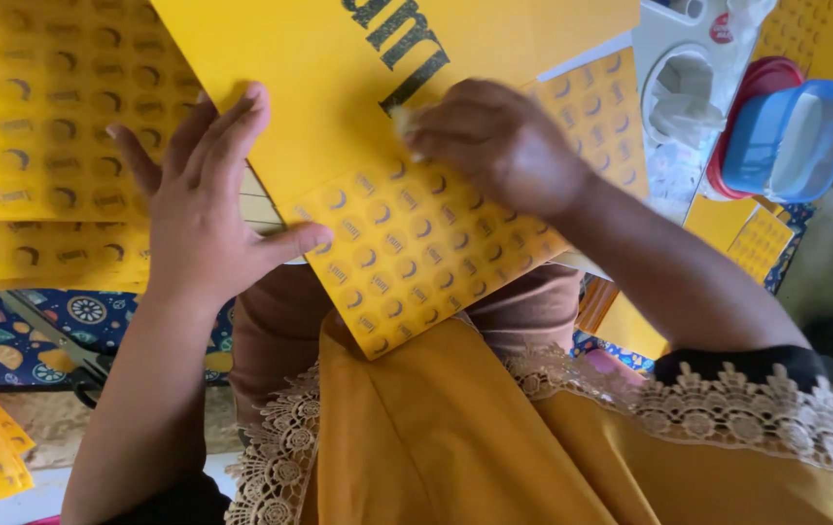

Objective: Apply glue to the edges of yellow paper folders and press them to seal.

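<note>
Sticker sheet [416, 253], yellow with rows of small round stickers, lies tilted at centre, tucked under a large yellow envelope [339, 78]. At far left, more yellow sheets [47, 126] cover the table. Left hand [208, 209] lies spread flat, holding down the envelope's edge and the sheet. Right hand [499, 146] is curled, fingertips pinching at the sheet's top. At far right, a blue plastic tub [791, 136] rests on a red lid [757, 83]; its contents cannot be made out.

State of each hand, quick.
Left hand: open, flat on the yellow sheet.
Right hand: fingers curled, pressing the sticker sheet; any grip unclear.
</note>
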